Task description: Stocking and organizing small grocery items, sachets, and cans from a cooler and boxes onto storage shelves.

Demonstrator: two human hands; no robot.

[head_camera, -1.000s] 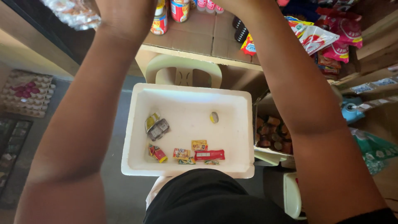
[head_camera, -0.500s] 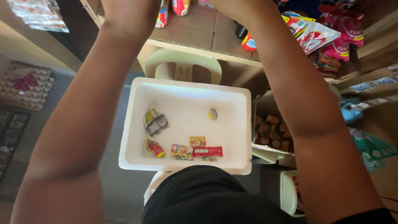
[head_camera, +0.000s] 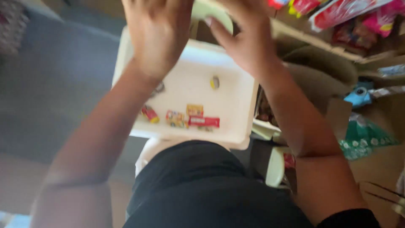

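White tray (head_camera: 236,122) below both raised hands, left (head_camera: 158,36), right (head_camera: 244,42); grips loosely apart, empty.

Small shop, probably a snack stall: bright snack packets (head_camera: 350,17) on a wooden shelf (head_camera: 312,40) above a white tray (head_camera: 236,122) of wrapped sweets (head_camera: 203,121).
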